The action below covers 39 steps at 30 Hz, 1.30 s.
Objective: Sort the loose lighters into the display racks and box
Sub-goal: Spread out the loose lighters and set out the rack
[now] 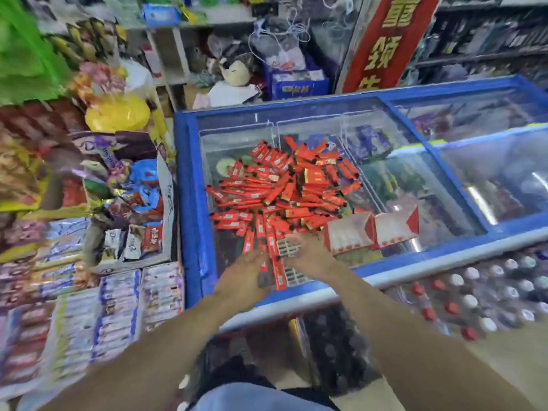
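Observation:
A big heap of loose red lighters (pixel 284 185) lies on the glass lid of a blue chest freezer (pixel 189 185). At the heap's near edge my left hand (pixel 246 274) rests over a few red lighters and looks closed on them, though blur hides the grip. My right hand (pixel 311 253) is just to its right, fingers around a grey display rack (pixel 286 247). A second grey rack (pixel 296 277) lies under my hands by the freezer's front rim. A white and red open box (pixel 373 231) stands to the right of my right hand.
Snack packets fill cartons (pixel 130 203) and shelves (pixel 89 315) left of the freezer. Capped bottles (pixel 474 298) stand at the right front. A red sign (pixel 385 40) and cluttered shelving rise behind. Bare glass (pixel 459 188) spreads right of the heap.

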Available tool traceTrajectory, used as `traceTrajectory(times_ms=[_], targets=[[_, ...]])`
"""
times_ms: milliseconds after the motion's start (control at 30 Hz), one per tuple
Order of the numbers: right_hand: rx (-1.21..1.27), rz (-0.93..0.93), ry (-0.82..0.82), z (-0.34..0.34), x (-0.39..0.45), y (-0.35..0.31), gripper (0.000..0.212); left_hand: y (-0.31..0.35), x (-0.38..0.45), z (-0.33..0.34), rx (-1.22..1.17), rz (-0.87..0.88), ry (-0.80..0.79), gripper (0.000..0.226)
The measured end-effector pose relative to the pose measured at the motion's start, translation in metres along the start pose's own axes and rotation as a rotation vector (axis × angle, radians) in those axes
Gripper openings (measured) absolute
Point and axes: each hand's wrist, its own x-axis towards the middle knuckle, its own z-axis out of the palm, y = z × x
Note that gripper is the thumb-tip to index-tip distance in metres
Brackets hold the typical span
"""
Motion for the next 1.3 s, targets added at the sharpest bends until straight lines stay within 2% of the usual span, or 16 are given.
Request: traceTrajectory(times_ms=[100, 167, 267, 367, 467, 533, 733, 800, 900, 967, 1100, 1300], targets=[[-0.353, 0.058, 0.002, 0.034, 0.033, 0.002, 0.028, -0.022, 0.003, 0.022, 0.127, -0.014, -0.134, 0.09], [-0.411, 0.134, 0.049, 0.055, 0.043, 0.011, 0.022, -0.031, 0.004, 0.033, 0.202, -0.006, -0.2, 0.097], [-0.438, 0.147, 0.14, 0.068, 0.036, 0.003, 0.034, -0.043, 0.008, 0.033, 0.344, 0.037, -0.239, 0.099], [-0.383, 0.109, 0.178, 0.07, 0.037, 0.005, 0.046, -0.055, 0.011, 0.04, 0.367, 0.047, -0.201, 0.104], [-0.229, 0.143, 0.166, 0.07, 0.046, 0.002, 0.03, -0.067, 0.017, 0.036, 0.335, 0.02, -0.163, 0.108], [-0.165, 0.127, 0.154, 0.073, 0.055, -0.001, 0.028, -0.071, 0.017, 0.034, 0.286, 0.013, -0.12, 0.108], [0.01, 0.054, 0.109, 0.073, 0.072, -0.019, 0.036, -0.066, 0.02, 0.014, 0.204, -0.127, -0.083, 0.088], [0.061, 0.058, 0.096, 0.061, 0.072, -0.02, 0.027, -0.061, 0.021, 0.007, 0.162, -0.139, -0.087, 0.086], [0.008, -0.012, 0.125, 0.034, 0.071, -0.015, 0.013, -0.055, 0.022, 0.008, 0.162, -0.128, -0.105, 0.084], [0.017, -0.054, 0.139, 0.017, 0.071, -0.015, 0.02, -0.054, 0.02, 0.017, 0.221, -0.089, -0.141, 0.086], [0.018, -0.091, 0.221, 0.002, 0.081, -0.012, 0.02, -0.053, 0.013, 0.039, 0.453, -0.013, -0.077, 0.102], [0.032, -0.1, 0.102, 0.01, 0.083, -0.003, 0.014, -0.042, 0.012, 0.05, 0.501, -0.018, -0.076, 0.09]])
